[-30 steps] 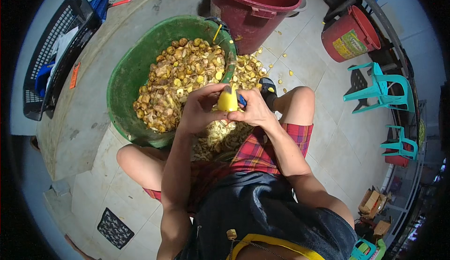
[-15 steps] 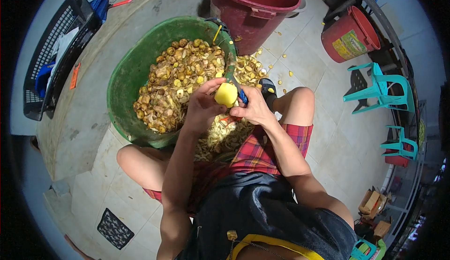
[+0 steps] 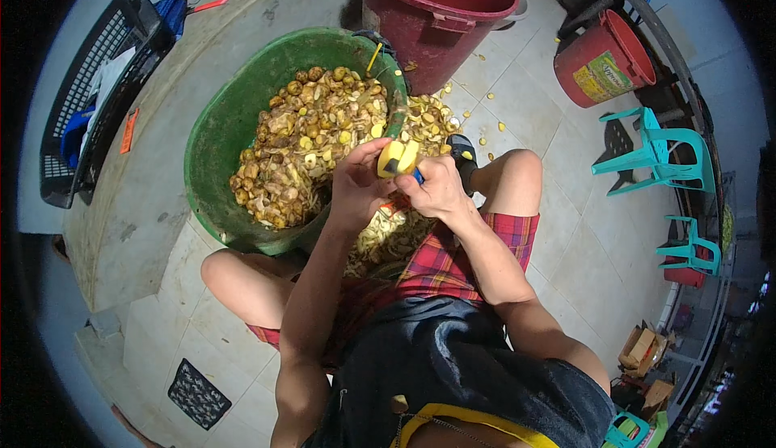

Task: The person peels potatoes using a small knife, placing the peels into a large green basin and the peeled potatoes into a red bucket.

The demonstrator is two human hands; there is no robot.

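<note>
My left hand has its fingers closed round a peeled yellow potato, held above the near right rim of the green tub. In my right hand is a small knife with a blue handle. Its dark blade lies against the potato, where a line divides the yellow flesh in two. My right thumb is close to the blade. Inside the green tub sits a heap of brown-skinned potatoes and yellow pieces. Pale peelings are piled below my hands, between my legs.
Beyond the tub stands a large dark-red bin. Yellow scraps lie on the tiles beside it. A smaller red bucket and turquoise plastic chairs are at the right. A black crate rests on the ledge at the left.
The potato has turned in my left hand, and the knife blade now shows against it, with a dividing line in the flesh. My right hand has moved in closer to it.
</note>
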